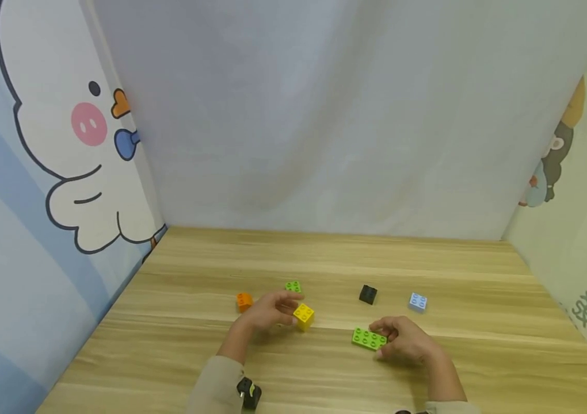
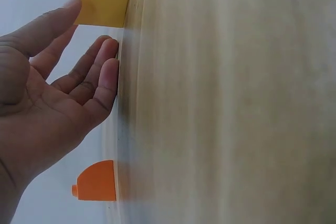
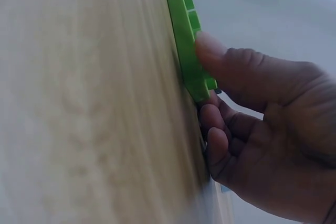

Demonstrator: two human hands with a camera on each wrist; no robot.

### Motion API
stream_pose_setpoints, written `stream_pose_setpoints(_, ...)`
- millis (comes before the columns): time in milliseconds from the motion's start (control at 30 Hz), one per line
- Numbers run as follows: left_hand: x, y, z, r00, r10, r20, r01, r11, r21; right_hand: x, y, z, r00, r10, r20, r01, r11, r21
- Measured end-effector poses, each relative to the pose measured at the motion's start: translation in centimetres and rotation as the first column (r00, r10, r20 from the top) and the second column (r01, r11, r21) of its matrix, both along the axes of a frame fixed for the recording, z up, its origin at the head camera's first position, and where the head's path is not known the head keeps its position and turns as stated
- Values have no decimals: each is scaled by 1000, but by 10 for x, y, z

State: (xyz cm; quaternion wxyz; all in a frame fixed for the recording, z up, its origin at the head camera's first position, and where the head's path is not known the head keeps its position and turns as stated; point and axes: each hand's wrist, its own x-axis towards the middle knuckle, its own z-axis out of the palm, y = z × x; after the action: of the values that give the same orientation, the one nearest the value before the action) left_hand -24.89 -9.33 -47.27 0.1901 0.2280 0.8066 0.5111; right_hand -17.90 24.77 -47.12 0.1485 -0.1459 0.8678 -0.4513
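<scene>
A square yellow toy brick [image 1: 304, 316] stands on the wooden table [image 1: 293, 379], studs up. My left hand [image 1: 273, 310] pinches it from the left, the thumb on its side and the index finger round the back; the other fingers rest low by the table in the left wrist view. To the right, a long, flat light-green brick [image 1: 369, 338] with two rows of studs is pinched at its right end by my right hand [image 1: 406, 339]. The right wrist view shows the thumb [image 3: 212, 51] against the green brick's side, other fingers curled beneath.
An orange brick [image 1: 244, 302] with a curved side sits left of my left hand. Behind the fingers is a small green brick [image 1: 293, 286]. Farther right lie a black brick [image 1: 368, 294] and a light-blue brick [image 1: 418, 302]. A grey curtain [image 1: 324, 115] hangs behind the table.
</scene>
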Motion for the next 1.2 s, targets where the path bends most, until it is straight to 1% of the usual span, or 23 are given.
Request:
stream_pose_setpoints(167,-2,1,0,1000,-8,-2,8,999,-39,0,-2,1,1000,-12,14,12,1000,-5)
stream_pose_setpoints(333,-4,1,-2,1000,8,-5,-8,998,-57,0,-4,1,999,-26,46,27,999,-26)
stream_pose_setpoints(500,-7,2,-3,1000,7,-13,-8,998,-66,-1,-3,0,998,-27,54,30,999,-46)
stream_pose_setpoints(633,-7,2,-3,1000,15,-3,-16,998,-57,-1,-4,-1,999,-30,45,32,999,-41)
stream_pose_setpoints(867,-4,1,-3,999,29,21,-28,999,-15,1,-6,3,998,-50,39,51,998,-42)
stream_pose_setpoints(933,-4,2,-3,999,29,20,-28,999,-14,1,-5,3,998,-47,35,48,998,-40)
stream_pose_setpoints(1033,-3,3,-1,999,45,19,-45,999,-21,1,-5,3,998,-60,32,62,997,-43)
stream_pose_setpoints(1100,-3,5,-1,998,58,16,-57,998,-30,1,-5,4,997,-74,26,75,996,-43)
stream_pose_setpoints(1200,-2,10,0,998,57,6,-57,998,-37,1,-3,5,995,-103,13,103,994,-46)
